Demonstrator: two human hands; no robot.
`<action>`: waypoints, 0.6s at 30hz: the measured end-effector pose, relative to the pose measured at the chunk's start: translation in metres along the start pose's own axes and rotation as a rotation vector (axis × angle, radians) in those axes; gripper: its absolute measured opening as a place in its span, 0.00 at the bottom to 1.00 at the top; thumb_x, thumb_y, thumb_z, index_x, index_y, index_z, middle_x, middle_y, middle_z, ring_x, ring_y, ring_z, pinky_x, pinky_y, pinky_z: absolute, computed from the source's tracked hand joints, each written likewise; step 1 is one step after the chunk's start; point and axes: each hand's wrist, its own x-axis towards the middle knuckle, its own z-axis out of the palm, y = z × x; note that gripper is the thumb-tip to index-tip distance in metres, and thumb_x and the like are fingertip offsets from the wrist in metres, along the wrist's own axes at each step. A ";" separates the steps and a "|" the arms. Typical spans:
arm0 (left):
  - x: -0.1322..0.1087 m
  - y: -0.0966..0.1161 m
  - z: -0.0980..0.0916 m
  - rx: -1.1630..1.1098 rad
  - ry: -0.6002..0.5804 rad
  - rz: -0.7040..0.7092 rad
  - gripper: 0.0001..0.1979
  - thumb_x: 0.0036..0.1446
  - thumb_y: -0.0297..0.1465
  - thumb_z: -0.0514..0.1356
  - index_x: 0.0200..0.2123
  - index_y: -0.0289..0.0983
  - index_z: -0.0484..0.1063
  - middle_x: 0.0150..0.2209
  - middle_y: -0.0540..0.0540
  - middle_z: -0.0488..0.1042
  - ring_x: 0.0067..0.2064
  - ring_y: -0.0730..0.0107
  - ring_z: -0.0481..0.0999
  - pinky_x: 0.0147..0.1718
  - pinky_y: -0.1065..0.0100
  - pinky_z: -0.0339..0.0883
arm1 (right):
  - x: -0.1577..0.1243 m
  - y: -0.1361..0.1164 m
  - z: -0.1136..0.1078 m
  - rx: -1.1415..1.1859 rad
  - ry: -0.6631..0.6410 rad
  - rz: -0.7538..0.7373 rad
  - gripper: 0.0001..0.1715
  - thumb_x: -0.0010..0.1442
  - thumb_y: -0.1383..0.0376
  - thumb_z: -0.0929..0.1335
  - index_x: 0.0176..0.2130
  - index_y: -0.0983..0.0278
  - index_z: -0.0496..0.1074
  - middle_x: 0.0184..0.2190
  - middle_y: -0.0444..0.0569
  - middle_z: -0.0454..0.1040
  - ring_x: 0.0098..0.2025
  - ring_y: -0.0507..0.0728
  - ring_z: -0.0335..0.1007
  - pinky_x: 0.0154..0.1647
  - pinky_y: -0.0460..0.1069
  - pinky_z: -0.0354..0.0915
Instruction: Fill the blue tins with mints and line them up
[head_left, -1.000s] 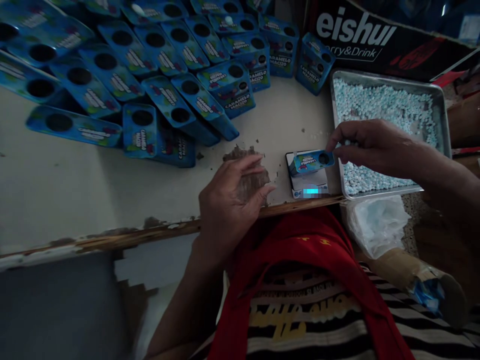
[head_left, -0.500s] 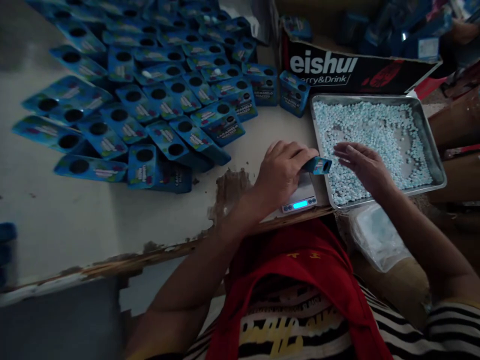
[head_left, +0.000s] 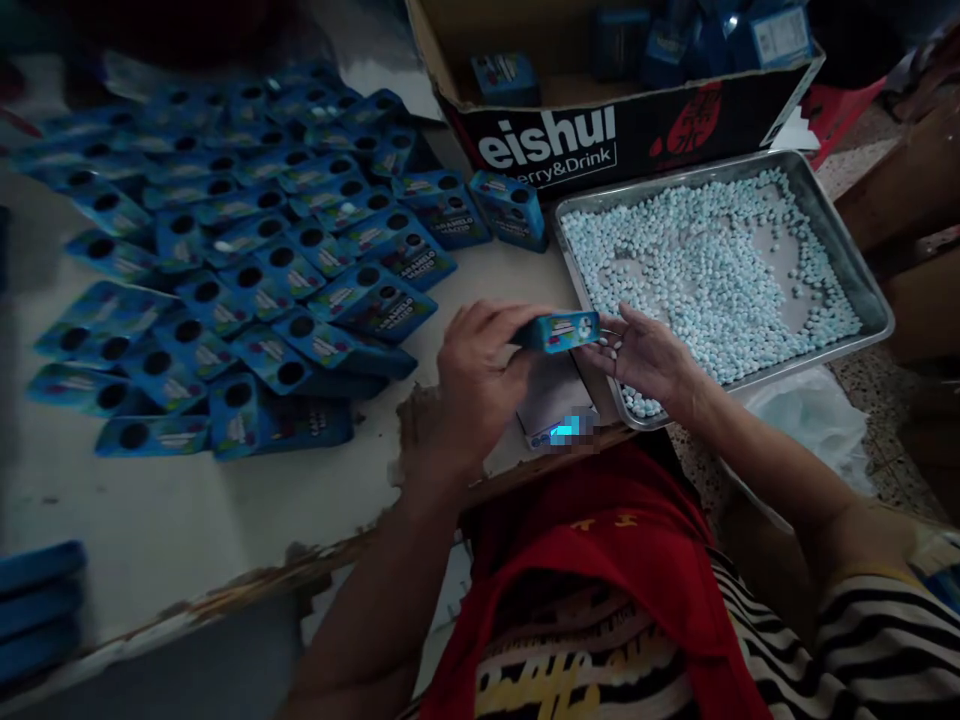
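Observation:
My left hand [head_left: 471, 385] grips a small blue candy box [head_left: 564, 331] by one end and holds it level above a small white scale [head_left: 549, 412] with a lit blue display. My right hand [head_left: 643, 355] is cupped at the box's other end, with a few pale blue candies in its palm and fingers. Just right of both hands lies a metal tray [head_left: 855, 275] spread with several pale blue candies [head_left: 701, 265].
Many blue candy boxes [head_left: 247, 265] with round holes lie overlapped across the white table [head_left: 172, 510]. A black cardboard carton [head_left: 600, 140] holding more boxes stands behind the tray. A clear plastic bag [head_left: 814, 420] hangs below the tray. The table's front edge is chipped.
The box passed from my right hand to my left. My right hand went to the tray, then came back to the box's end with candies. The view shifted right and up.

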 end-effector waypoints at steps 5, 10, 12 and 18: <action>-0.053 -0.015 0.010 -0.320 0.207 -0.370 0.25 0.59 0.45 0.81 0.55 0.44 0.82 0.51 0.46 0.87 0.53 0.51 0.89 0.57 0.45 0.86 | -0.004 -0.008 -0.005 -0.166 -0.024 -0.004 0.22 0.83 0.55 0.62 0.49 0.63 0.80 0.43 0.56 0.87 0.51 0.61 0.86 0.61 0.59 0.83; -0.077 -0.016 0.020 -0.341 0.210 -0.379 0.23 0.58 0.43 0.80 0.52 0.41 0.83 0.45 0.46 0.87 0.46 0.55 0.89 0.49 0.56 0.87 | -0.021 -0.026 -0.011 -0.660 -0.021 -0.373 0.31 0.77 0.38 0.67 0.45 0.58 0.85 0.52 0.56 0.88 0.64 0.67 0.83 0.76 0.67 0.70; -0.072 -0.009 0.013 -0.268 0.179 -0.270 0.15 0.64 0.38 0.75 0.53 0.42 0.85 0.48 0.45 0.87 0.50 0.55 0.88 0.53 0.56 0.86 | -0.028 -0.031 -0.011 -0.943 0.056 -0.690 0.37 0.73 0.31 0.67 0.47 0.57 0.87 0.62 0.55 0.85 0.75 0.69 0.73 0.83 0.68 0.59; -0.030 0.025 -0.010 0.180 -0.004 0.334 0.19 0.76 0.27 0.64 0.64 0.52 0.83 0.61 0.45 0.84 0.66 0.53 0.81 0.80 0.42 0.62 | -0.027 0.002 0.000 -0.614 -0.088 -0.370 0.41 0.76 0.30 0.62 0.54 0.58 0.82 0.58 0.55 0.86 0.62 0.66 0.83 0.67 0.65 0.79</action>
